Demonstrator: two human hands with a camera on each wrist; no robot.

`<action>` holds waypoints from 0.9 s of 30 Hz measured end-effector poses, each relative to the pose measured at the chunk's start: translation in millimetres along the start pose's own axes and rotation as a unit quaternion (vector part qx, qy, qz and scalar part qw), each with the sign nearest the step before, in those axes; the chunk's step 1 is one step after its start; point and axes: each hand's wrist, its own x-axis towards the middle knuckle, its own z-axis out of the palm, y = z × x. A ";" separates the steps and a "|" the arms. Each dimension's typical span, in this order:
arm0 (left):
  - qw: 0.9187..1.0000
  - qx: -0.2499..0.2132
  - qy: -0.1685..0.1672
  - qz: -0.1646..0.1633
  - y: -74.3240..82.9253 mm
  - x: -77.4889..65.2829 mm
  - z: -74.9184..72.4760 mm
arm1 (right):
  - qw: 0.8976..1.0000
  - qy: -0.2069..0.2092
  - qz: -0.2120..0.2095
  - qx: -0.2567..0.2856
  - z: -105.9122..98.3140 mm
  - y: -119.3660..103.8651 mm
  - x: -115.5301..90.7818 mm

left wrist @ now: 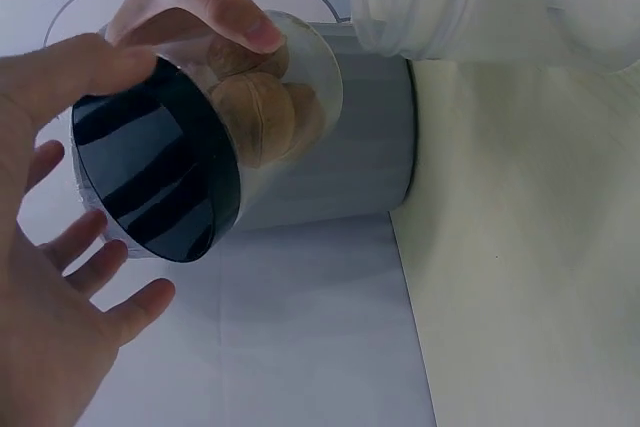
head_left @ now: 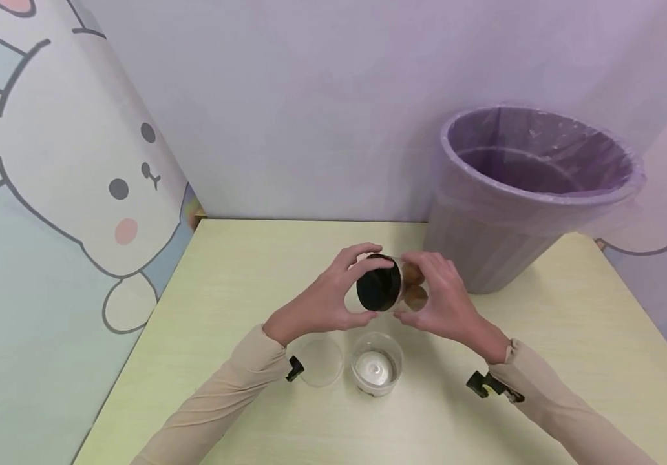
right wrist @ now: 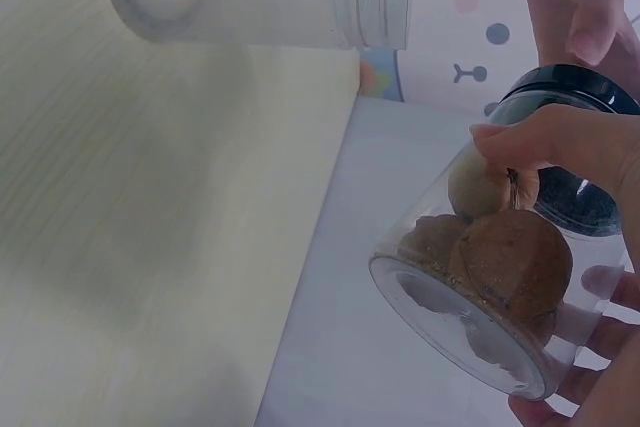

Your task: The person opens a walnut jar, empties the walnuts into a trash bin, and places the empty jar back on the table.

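A clear jar [right wrist: 420, 237] with a black lid [left wrist: 155, 162] lies tilted between my hands above the table. Inside it are several brown, rounded pieces that look like walnuts [left wrist: 255, 112]. My right hand [head_left: 446, 300] grips the jar's clear body, thumb on one side and fingers on the other. Around the lid, my left hand [head_left: 336, 290] has its fingers spread; in the left wrist view most fingertips stand off the lid's edge. Below the hands, an open clear jar [head_left: 376, 368] stands on the table beside a clear round disc [head_left: 320, 361].
A tall grey bin [head_left: 473, 239] with a translucent liner stands at the back right of the pale table [head_left: 264, 258]. A plain wall [head_left: 287, 116] rises behind. Cartoon rabbit panels [head_left: 77, 168] stand at the sides.
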 end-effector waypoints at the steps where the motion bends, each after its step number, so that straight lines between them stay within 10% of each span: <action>1: 1.000 0.001 -0.005 0.014 0.0 0.2 -0.4 | 1.000 0.001 0.000 0.000 -0.1 -0.1 0.1; 8: 0.999 0.002 -0.018 0.046 0.2 0.2 -0.2 | 1.000 0.002 0.002 0.002 0.4 -0.4 -0.3; 27: 0.997 0.023 0.035 -0.068 -0.2 -2.5 5.4 | 1.000 -0.003 -0.001 0.004 3.3 -2.3 -1.2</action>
